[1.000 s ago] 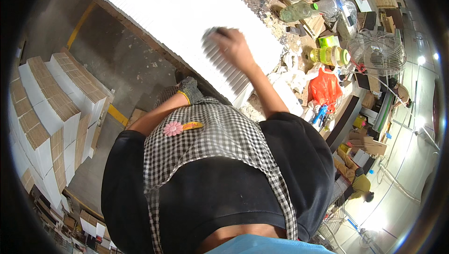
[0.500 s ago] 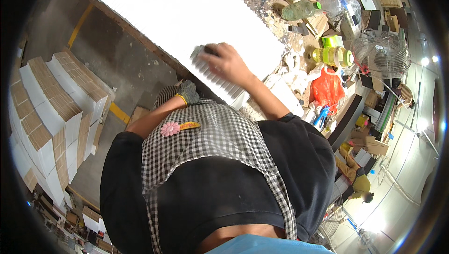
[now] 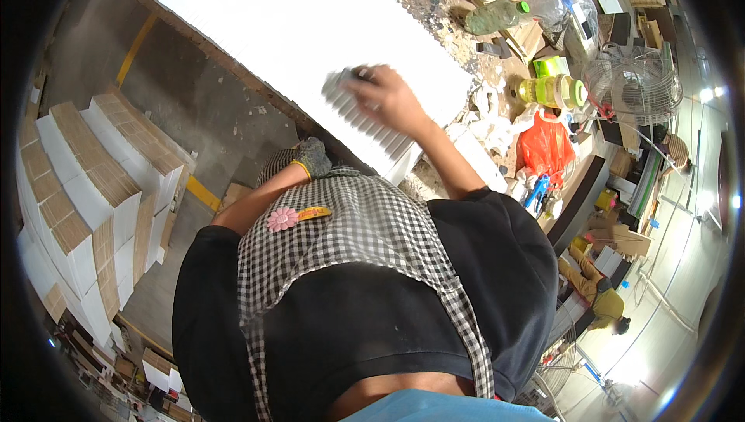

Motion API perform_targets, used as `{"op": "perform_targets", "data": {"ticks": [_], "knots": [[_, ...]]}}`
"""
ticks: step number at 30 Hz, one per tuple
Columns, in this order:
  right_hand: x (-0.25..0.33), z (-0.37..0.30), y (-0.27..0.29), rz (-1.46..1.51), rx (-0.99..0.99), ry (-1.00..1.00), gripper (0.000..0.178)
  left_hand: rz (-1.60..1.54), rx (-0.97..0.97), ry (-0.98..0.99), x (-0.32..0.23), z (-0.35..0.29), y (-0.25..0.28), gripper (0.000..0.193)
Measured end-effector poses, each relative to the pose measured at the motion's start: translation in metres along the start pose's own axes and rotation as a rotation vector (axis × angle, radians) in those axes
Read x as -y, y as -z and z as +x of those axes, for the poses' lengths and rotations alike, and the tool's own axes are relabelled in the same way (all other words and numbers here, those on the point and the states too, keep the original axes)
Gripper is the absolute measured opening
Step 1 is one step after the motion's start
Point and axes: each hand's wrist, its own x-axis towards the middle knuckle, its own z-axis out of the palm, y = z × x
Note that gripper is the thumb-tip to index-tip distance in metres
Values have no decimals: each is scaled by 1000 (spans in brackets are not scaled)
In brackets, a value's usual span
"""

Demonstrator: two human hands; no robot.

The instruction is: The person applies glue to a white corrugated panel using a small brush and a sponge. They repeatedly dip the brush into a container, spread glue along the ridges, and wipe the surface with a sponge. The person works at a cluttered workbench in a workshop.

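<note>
My right hand [image 3: 389, 100], bare and smeared by motion, is closed on a small dark tool [image 3: 355, 75], too blurred to tell its kind. It is over the near part of a large white sheet or stack of sheets [image 3: 272, 30] on the workbench. Grey banded streaks, perhaps shadow, lie on the white surface beneath the hand. My left hand [image 3: 313, 158] wears a grey knit glove with a yellow cuff. It rests by the bench's near edge, against my checked apron [image 3: 349, 220]; its fingers cannot be made out.
Bottles, including a green-capped one [image 3: 497, 17] and a yellow-green one [image 3: 551, 92], stand right of the sheets. Near them are a red plastic bag [image 3: 545, 142] and a wire fan [image 3: 635, 84]. Stacked white-and-brown boards [image 3: 101, 166] stand at left. A person [image 3: 605, 305] works at far right.
My right hand has shifted slightly to the right over the white surface with the dark tool. The left hand stays nearly in place.
</note>
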Motion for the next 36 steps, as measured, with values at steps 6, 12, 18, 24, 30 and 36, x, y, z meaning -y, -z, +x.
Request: {"op": "perform_targets", "data": {"ticks": [6, 12, 18, 24, 30, 36], "knots": [[-80, -10, 18, -152, -161, -178, 43, -83, 44, 67, 11, 11, -16, 38], [-136, 9, 47, -412, -242, -376, 39, -95, -72, 63, 19, 18, -33, 41], [-30, 4, -4, -246, -95, 82, 40, -110, 125, 139, 16, 13, -30, 61], [-160, 12, 30, -449, -276, -289, 33, 110, 72, -69, 12, 11, -23, 41], [-76, 12, 26, -56, -267, -354, 44, 149, 105, 89, 0, 6, -5, 46], [28, -28, -15, -55, -71, 18, 43, 289, 67, -107, -20, -1, 2, 44]]}}
